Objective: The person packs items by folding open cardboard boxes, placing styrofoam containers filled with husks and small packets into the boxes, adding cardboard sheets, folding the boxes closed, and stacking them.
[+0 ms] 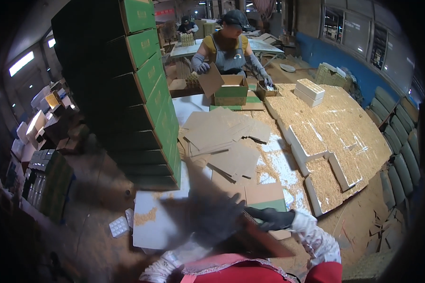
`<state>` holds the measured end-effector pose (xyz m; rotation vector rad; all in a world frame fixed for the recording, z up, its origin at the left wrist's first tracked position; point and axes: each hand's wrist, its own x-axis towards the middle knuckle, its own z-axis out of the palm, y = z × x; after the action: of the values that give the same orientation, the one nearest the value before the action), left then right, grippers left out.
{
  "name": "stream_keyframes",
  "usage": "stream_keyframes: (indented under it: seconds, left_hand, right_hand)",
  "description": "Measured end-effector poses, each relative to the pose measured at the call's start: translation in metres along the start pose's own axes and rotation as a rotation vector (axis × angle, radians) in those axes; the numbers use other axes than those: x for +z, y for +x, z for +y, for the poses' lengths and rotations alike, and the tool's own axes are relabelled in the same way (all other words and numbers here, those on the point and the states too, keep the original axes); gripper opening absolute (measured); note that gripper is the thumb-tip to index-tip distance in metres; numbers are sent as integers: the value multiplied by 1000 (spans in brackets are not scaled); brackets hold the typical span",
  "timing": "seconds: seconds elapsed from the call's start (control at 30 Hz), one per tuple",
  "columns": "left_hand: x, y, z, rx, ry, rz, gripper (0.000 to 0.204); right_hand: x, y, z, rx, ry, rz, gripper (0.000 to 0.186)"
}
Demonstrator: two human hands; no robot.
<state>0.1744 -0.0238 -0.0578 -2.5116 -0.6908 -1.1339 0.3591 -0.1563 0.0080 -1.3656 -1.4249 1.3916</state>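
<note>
My right fingers [264,216], half-curled, grip the brown cardboard [263,240]; blur leaves me unable to tell what my left fingers [229,207] hold. I should support both edges evenly.

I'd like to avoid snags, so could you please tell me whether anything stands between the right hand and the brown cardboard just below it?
Nothing visible except the dark glove: the right hand appears to touch the brown cardboard.
</note>
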Motion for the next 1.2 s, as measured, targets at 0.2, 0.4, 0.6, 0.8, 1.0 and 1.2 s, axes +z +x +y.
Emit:
stream_keyframes:
  seconds: [0.2, 0.4, 0.6, 0.8, 1.0, 1.2]
  left_hand:
    - [-52, 18, -10, 252, -587, -306, 45]
    - [-120, 56, -47, 567, -742, -472, 53]
    - [-89, 56, -15, 262, -135, -709, 82]
    - [-41, 34, 6, 391, 27, -997, 35]
    - [-54, 33, -32, -309, -854, -662, 63]
    - [-11, -5, -39, -113, -297, -446, 70]
  right_hand:
    - [-3, 36, 36, -190, -33, 1, 75]
    - [-100, 29, 14, -141, -499, 451, 87]
    - [-57, 11, -18, -407, -1095, 372, 26]
    - [-7, 71, -23, -287, -1190, 305, 25]
    - [10, 87, 32, -592, -788, 822, 43]
    - [11, 57, 136, 32, -638, 1410, 29]
